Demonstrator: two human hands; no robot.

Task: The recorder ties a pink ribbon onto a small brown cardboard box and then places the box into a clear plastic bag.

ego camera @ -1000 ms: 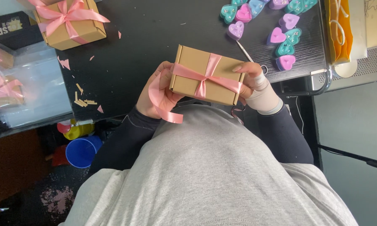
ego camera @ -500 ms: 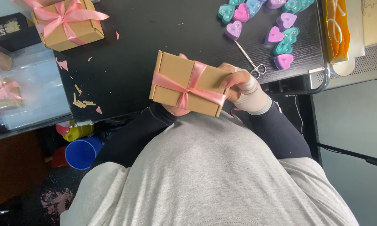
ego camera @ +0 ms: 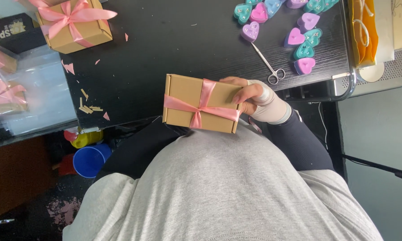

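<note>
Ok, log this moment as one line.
right hand: holds kraft gift box | pink ribbon: crossed over box | left hand: hidden | scissors: on table

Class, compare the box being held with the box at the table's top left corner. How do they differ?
The held box has ribbon crossed flat with no bow; the corner box carries a full bow. The held box is gripped by the right hand at the table edge; the corner box rests untouched. Both are brown cardboard with pink ribbon.
</note>
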